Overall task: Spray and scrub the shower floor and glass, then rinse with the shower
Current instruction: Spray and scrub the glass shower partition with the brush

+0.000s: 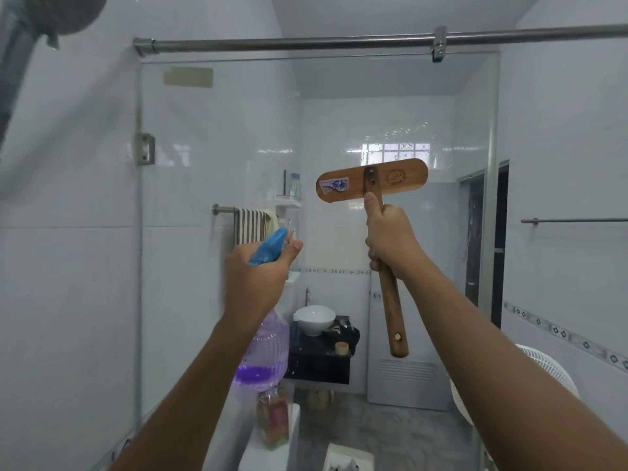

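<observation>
Head view | left hand [255, 277] grips bottle [266, 351], nozzle aimed toward glass [221, 147] | right hand [390, 236] clenches brush [372, 180] handle, head high before glass | best: mist evenly, then scrub top-down in overlapping strokes

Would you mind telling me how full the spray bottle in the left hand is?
Mostly empty: the spray bottle in the left hand shows purple liquid pooled only at its base; the body above looks clear.
</observation>
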A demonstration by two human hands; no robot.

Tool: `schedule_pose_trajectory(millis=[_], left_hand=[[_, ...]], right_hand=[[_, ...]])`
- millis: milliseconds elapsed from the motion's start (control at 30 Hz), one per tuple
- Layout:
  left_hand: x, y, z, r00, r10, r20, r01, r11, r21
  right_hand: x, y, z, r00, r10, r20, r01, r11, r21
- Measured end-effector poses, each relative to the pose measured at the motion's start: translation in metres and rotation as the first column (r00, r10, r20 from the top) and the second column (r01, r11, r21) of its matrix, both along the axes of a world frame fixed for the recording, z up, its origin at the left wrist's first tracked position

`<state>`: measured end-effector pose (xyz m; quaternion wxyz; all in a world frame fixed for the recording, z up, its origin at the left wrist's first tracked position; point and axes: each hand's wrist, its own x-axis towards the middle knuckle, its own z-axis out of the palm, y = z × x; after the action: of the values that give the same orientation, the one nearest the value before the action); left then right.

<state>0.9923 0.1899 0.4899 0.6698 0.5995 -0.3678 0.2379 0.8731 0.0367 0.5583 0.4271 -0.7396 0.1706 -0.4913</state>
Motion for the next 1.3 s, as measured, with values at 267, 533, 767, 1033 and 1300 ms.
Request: schedule_pose_trajectory(millis=[267,533,767,1033,1300], left_hand=[[0.013,0.007,0.001,1.0,-0.014,-0.001,0.014,0.999,-0.04],[0.03,0.024,-0.001,0.999,-0.027,-0.024,0.025,0.998,-0.059],[0.05,0.037,-0.012,0.992,-0.004,-0.123,0.001,1.0,-0.019],[0.062,0.053,-0.016,0.992,0.123,0.02,-0.123,0.992,-0.027],[0.085,0.084,-0.011,0.983,0.177,0.048,-0.174,0.983,-0.053]], right_hand=[[0.022,0.021,0.012,1.0,-0.014,-0.001,0.014,1.0,-0.007],[0.04,0.03,-0.101,0.99,-0.12,-0.071,0.112,0.988,-0.109],[0.063,0.048,-0.081,0.994,-0.063,-0.09,0.052,0.99,-0.128],[0.088,0.07,-0.042,0.999,-0.04,-0.035,0.035,0.991,-0.129],[0.113,0.099,-0.073,0.981,-0.015,-0.196,-0.02,0.984,-0.179]])
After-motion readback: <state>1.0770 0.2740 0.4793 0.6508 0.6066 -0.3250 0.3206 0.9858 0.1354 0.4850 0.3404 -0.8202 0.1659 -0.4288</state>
